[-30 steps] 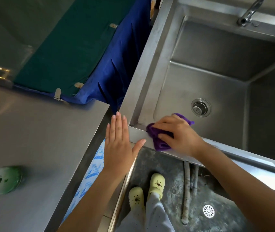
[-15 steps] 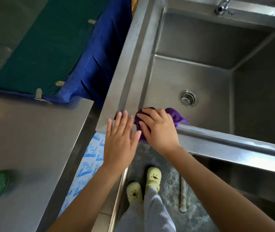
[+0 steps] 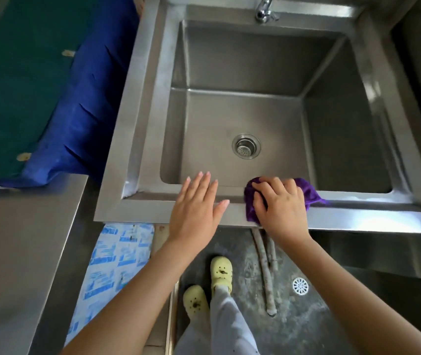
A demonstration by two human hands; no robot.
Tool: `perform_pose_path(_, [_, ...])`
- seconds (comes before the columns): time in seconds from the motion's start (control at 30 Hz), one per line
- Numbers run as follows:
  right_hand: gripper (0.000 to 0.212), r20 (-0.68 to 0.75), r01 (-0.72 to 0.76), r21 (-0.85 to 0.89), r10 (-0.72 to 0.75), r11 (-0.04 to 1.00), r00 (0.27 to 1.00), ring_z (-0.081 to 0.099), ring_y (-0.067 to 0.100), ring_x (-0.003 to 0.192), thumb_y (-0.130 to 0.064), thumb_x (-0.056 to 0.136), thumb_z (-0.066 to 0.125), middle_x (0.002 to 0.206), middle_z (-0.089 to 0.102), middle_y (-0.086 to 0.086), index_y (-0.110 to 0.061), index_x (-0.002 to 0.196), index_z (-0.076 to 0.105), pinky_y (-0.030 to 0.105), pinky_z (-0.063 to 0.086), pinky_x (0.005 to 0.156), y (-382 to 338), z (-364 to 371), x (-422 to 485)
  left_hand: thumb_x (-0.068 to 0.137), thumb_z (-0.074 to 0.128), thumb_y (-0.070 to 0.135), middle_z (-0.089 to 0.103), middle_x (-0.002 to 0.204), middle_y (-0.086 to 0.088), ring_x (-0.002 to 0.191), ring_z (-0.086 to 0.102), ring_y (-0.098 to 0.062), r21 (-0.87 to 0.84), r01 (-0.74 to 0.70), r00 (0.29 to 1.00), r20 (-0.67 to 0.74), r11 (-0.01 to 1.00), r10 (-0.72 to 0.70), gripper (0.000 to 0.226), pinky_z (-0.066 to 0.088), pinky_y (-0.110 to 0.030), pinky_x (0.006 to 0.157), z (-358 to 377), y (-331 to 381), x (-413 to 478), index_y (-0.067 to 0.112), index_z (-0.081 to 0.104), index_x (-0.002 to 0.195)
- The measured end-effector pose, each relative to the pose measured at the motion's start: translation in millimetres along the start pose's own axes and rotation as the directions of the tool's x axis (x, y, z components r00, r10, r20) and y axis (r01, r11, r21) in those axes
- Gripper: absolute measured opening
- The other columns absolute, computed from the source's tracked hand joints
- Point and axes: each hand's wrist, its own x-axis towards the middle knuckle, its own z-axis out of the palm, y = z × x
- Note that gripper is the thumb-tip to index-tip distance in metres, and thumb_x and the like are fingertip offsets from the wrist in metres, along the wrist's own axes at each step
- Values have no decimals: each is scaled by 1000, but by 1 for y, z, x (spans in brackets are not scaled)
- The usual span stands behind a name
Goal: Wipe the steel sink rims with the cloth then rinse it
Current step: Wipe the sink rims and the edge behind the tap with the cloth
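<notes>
Two hands on the steel sink [image 3: 137,103] front rim.
Right hand [image 3: 282,210] curled, pressing purple cloth [image 3: 311,193] onto the rim; left hand [image 3: 195,210] flat, fingers spread, holding nothing. Steel counter [image 3: 17,249] left, grey floor [image 3: 304,326] below.

Blue cloth [image 3: 89,119], floor drain [image 3: 300,285]

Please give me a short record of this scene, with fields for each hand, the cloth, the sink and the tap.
left hand: flat and open on the near rim, holding nothing
right hand: pressing the cloth on the near rim
cloth: purple, crumpled, partly under the right hand
sink: steel, basin looks dry, drain in the middle
tap: at the far rim, no water seen running
</notes>
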Motion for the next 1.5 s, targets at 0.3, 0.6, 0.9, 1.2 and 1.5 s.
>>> perform_pose_path(0.3, [27, -71, -128, -126, 120, 984, 990, 47, 28, 73, -30, 89, 47, 82, 62, 1, -15, 80, 67, 36, 35, 67, 49, -13, -18, 97, 9, 51, 27, 155, -2, 144, 20, -16, 17, -23, 998, 58, 1000, 22, 64, 9, -34, 120, 8, 32, 20, 17, 26, 147])
perform_pose_path(0.6, [26, -98, -242, -73, 235, 968, 967, 46, 28, 74, -33, 85, 48, 78, 60, -1, -16, 74, 64, 35, 28, 69, 16, -13, -15, 89, -3, 49, 44, 146, -6, 136, 38, -21, 70, -15, 998, 58, 997, 11, 77, 24, -38, 116, 9, 35, 21, 11, 40, 141])
perform_pose_path(0.9, [17, -140, -131, -83, 119, 988, 983, 45, 27, 75, -31, 83, 52, 78, 58, 1, -18, 79, 63, 36, 32, 68, 50, -12, -27, 93, 13, 47, 55, 137, -8, 126, 50, -23, 69, -29, 1000, 9, 997, 29, 67, 31, -38, 111, 12, 30, 20, 10, 52, 132])
perform_pose_path(1.2, [29, -106, -298, -186, 283, 936, 953, 48, 34, 80, -30, 84, 40, 87, 58, 11, -12, 80, 62, 40, 38, 72, 143, -34, -36, 89, -3, 54, 33, 152, -3, 142, 25, -17, 75, -1, 998, 62, 997, -4, 78, 10, -33, 118, 4, 37, 20, 13, 32, 144])
perform_pose_path(1.5, [19, -138, -302, -125, 285, 945, 949, 47, 30, 81, -31, 82, 48, 88, 58, 4, -19, 85, 62, 37, 28, 73, 127, -29, -47, 100, 14, 40, 20, 157, -7, 145, 14, -17, -89, -112, 980, 157, 990, 125, 57, 4, -32, 120, 27, 159, 57, 11, 22, 147])
